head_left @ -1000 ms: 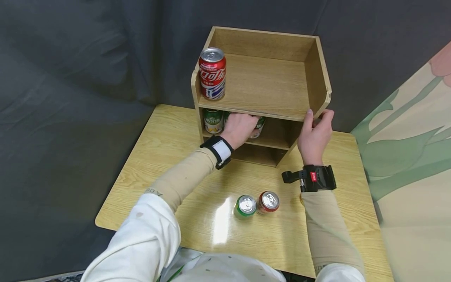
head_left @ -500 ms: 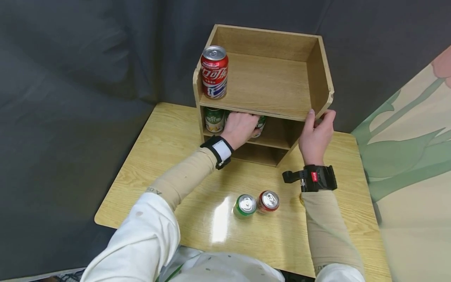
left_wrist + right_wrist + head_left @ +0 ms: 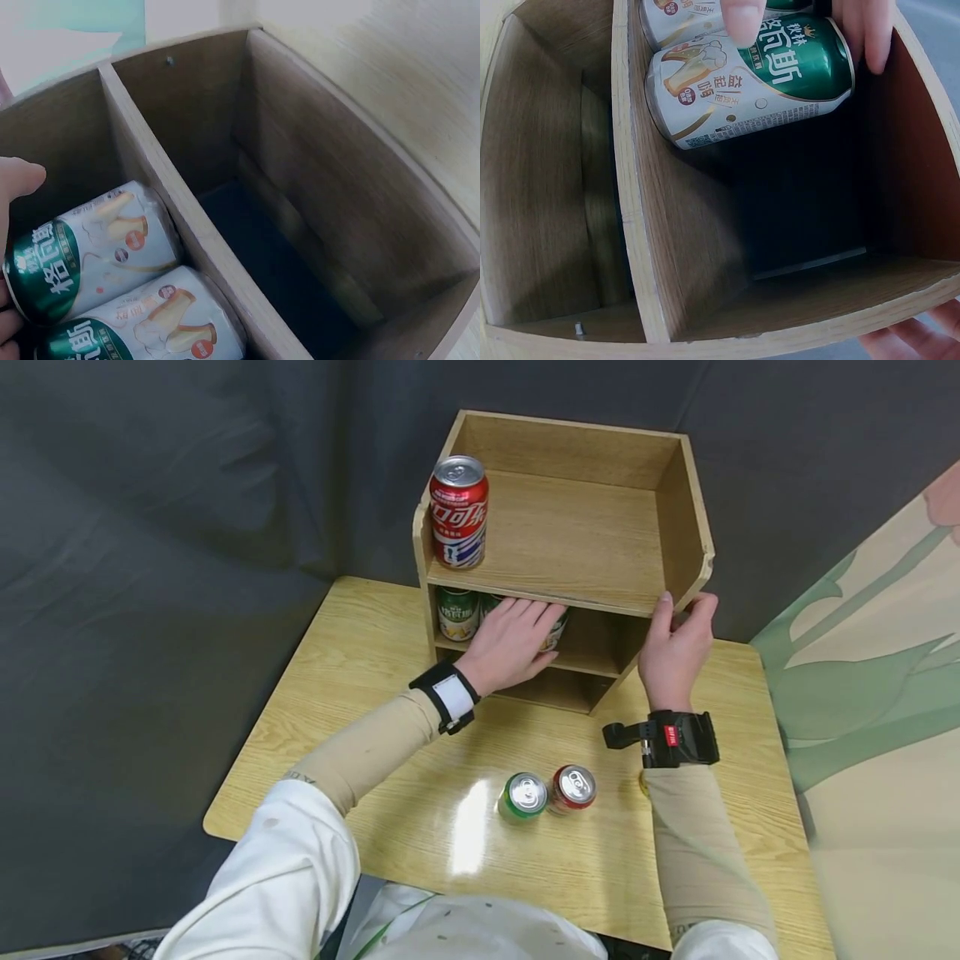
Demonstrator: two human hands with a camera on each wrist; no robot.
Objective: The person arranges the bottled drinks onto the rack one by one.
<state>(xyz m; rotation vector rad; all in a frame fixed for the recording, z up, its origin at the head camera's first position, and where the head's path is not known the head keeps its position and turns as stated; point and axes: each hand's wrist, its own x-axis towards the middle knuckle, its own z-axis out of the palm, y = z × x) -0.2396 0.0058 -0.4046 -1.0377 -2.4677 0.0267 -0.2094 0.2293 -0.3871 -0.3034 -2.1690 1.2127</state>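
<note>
My left hand [image 3: 510, 643] reaches into the middle level of the wooden shelf [image 3: 577, 539], its fingers straight and slightly spread. Behind it stands a green-and-white drink can [image 3: 553, 633], the rightmost of a row. In the right wrist view, the thumb overlaps this can's [image 3: 757, 90] side and the fingers are by its top end. Another green-and-white can [image 3: 457, 614] stands at the left end of that level, with one more partly hidden between. My right hand [image 3: 677, 652] grips the shelf's front right side, thumb inside and fingers outside the panel.
A red cola can [image 3: 459, 518] stands at the top level's left front. On the table [image 3: 375, 843] in front, a green can [image 3: 523, 797] and a red can [image 3: 573, 789] stand close together. Something yellow [image 3: 643, 783] shows beside the right forearm. A dark curtain [image 3: 187, 568] hangs behind.
The left hand's fingers have straightened from their curl around the rightmost green-and-white can, and its wrist has drawn back slightly left. The can stays put; the right hand keeps its grip.
</note>
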